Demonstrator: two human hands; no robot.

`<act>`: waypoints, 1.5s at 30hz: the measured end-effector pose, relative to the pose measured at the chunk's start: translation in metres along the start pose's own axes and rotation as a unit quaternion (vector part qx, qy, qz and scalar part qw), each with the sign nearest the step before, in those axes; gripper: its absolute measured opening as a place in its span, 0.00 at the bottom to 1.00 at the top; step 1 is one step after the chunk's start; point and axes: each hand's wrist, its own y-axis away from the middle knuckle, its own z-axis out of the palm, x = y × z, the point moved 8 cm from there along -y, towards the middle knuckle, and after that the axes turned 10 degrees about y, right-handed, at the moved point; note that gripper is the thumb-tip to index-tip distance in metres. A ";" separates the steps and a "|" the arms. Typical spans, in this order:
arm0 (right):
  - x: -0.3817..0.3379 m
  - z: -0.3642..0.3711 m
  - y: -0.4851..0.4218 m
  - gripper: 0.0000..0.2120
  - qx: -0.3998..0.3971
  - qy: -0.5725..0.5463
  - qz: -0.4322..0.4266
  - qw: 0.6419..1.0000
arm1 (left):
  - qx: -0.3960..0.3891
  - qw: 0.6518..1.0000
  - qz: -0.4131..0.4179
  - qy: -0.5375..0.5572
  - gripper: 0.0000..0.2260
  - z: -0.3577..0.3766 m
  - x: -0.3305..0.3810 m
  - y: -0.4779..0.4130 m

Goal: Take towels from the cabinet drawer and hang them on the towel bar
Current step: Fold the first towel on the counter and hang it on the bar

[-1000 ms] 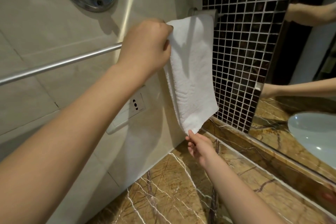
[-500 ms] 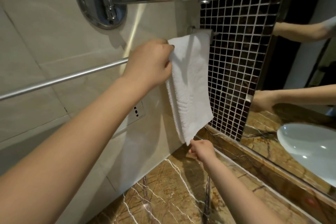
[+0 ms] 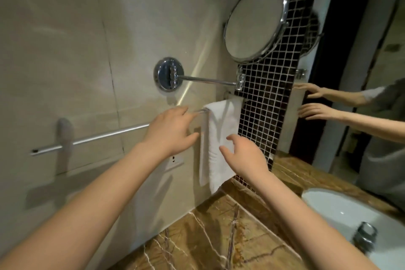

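Observation:
A white towel (image 3: 219, 138) hangs folded over the right end of the chrome towel bar (image 3: 105, 137) on the beige tiled wall. My left hand (image 3: 169, 131) hovers just left of the towel, in front of the bar, fingers loose and holding nothing. In front of the towel's lower right part is my right hand (image 3: 245, 156), fingers spread and relaxed, also holding nothing. Whether either hand touches the cloth is unclear. The cabinet drawer is out of view.
A round chrome swing-arm mirror (image 3: 255, 23) sticks out above the towel. A wall socket (image 3: 175, 161) sits below the bar. The brown marble counter (image 3: 208, 232) carries a white basin (image 3: 341, 210) and a tap (image 3: 365, 235) at right. A wall mirror (image 3: 361, 72) reflects both arms.
Both hands have let go of the towel and pulled back from it. The right hand rose from the towel's bottom corner. The view has lifted and backed away.

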 end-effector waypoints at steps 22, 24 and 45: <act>-0.072 -0.113 0.048 0.26 0.046 0.133 -0.041 0.989 | 0.022 0.999 -0.021 0.036 0.27 -0.087 0.017 0.070; -0.071 -0.115 0.051 0.26 0.042 0.141 -0.033 0.989 | 0.025 0.999 -0.008 0.035 0.27 -0.087 0.019 0.067; 0.041 -0.236 0.164 0.26 0.120 0.191 0.299 0.927 | -0.011 0.917 0.278 0.285 0.28 -0.073 0.182 0.017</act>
